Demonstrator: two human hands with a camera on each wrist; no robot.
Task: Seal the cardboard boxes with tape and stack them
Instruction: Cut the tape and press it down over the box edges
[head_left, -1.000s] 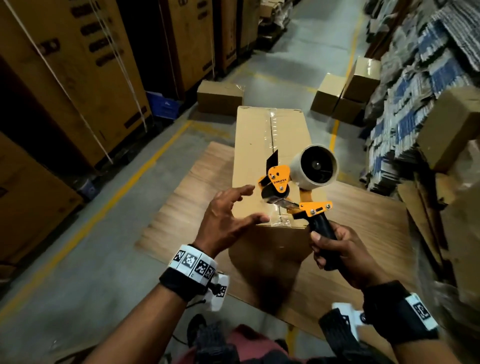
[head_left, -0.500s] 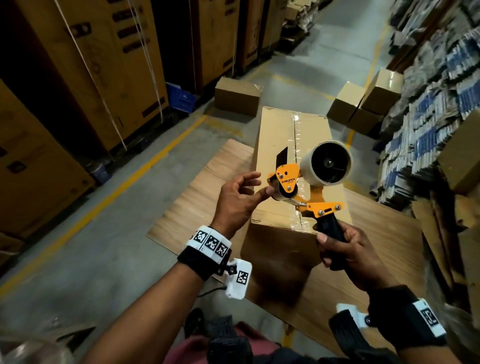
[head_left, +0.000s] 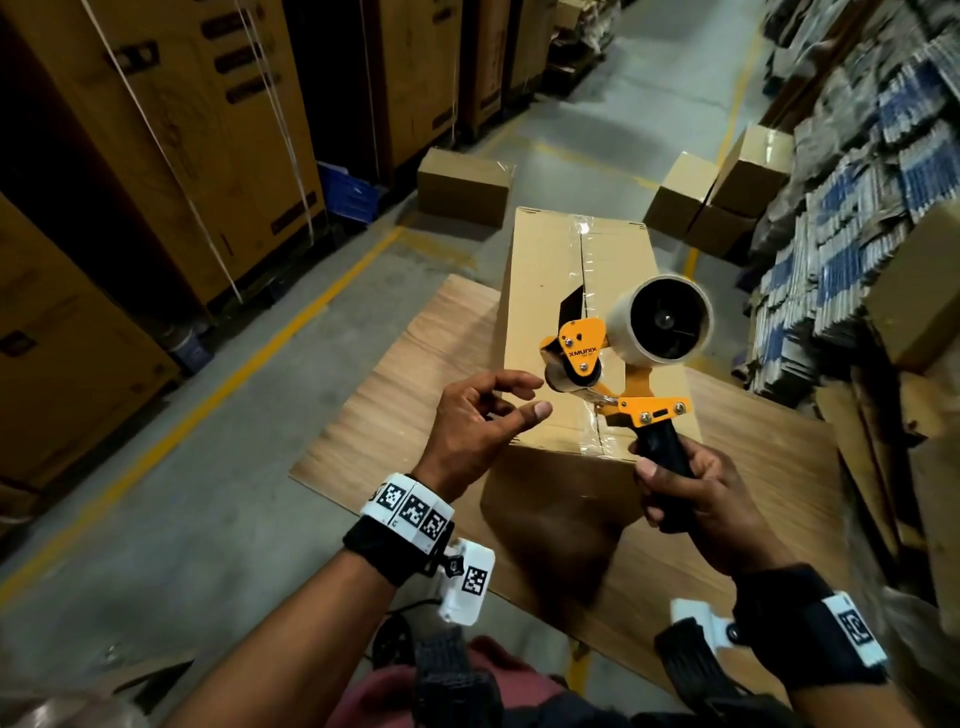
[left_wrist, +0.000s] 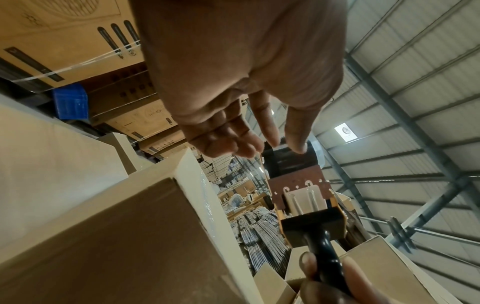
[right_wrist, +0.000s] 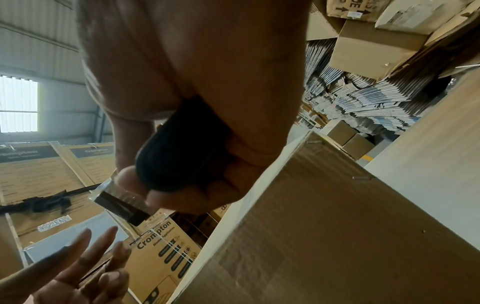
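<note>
A long cardboard box lies on a wooden sheet, with clear tape along its top seam. Above its near end my right hand grips the black handle of an orange tape dispenser that carries a pale tape roll. My left hand hovers just left of the dispenser's front roller, index finger and thumb stretched toward it; whether they touch it I cannot tell. The left wrist view shows those fingertips at the black roller. In the right wrist view my right hand wraps the handle beside the box.
Small sealed boxes stand on the floor behind, one at the centre left and several at the right. Tall yellow cartons line the left and a blue crate sits at their foot. Flattened cartons pile up on the right.
My left hand has lifted off the box's near top edge and come up to the dispenser's roller. The dispenser has risen slightly in my right hand.
</note>
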